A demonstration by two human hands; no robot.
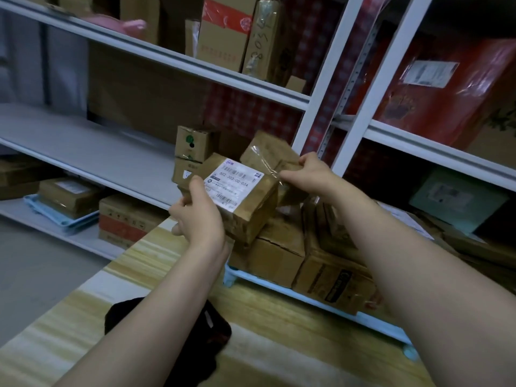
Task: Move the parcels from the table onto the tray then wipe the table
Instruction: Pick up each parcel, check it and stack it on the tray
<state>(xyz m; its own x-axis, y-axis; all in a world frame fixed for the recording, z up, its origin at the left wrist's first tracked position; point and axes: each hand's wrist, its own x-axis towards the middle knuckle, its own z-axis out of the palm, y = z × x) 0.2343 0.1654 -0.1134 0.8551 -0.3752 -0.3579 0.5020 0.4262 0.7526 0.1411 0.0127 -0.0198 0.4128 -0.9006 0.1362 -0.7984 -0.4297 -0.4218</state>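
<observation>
Nearest us, a black cloth (178,342) lies crumpled on the wood-grain table (83,311), with part of it hidden under the left forearm. Just beyond it, on the right side of the table, sits a pale blue tray (321,300) whose near rim runs diagonally away to the right. Brown cardboard parcels stand packed in it, among them a plain carton (273,258) at its left end and a printed carton (335,283) just beside that on the right. Above these we see both hands raised off the table. The left hand (198,216) grips the labelled parcel (248,210), a brown box with a white shipping label on top, its fingers curled round the near left corner. The box hangs tilted over the left end of the tray, its low corner close to the plain carton. The right hand (310,174) pinches a taped parcel (268,153) between curled fingers and thumb, up at the labelled parcel's far right edge. The blur there is heavy, so we cannot say whether the two parcels touch. Behind the hands rises white metal shelving (315,101). On its middle shelf two small boxes (195,143) are stacked just behind the labelled parcel. On the low shelf at far left a second blue tray (53,216) carries a brown box (69,195), with a red-banded box (122,222) beside it. High on the right stands a large red box (452,90) with a white label.
</observation>
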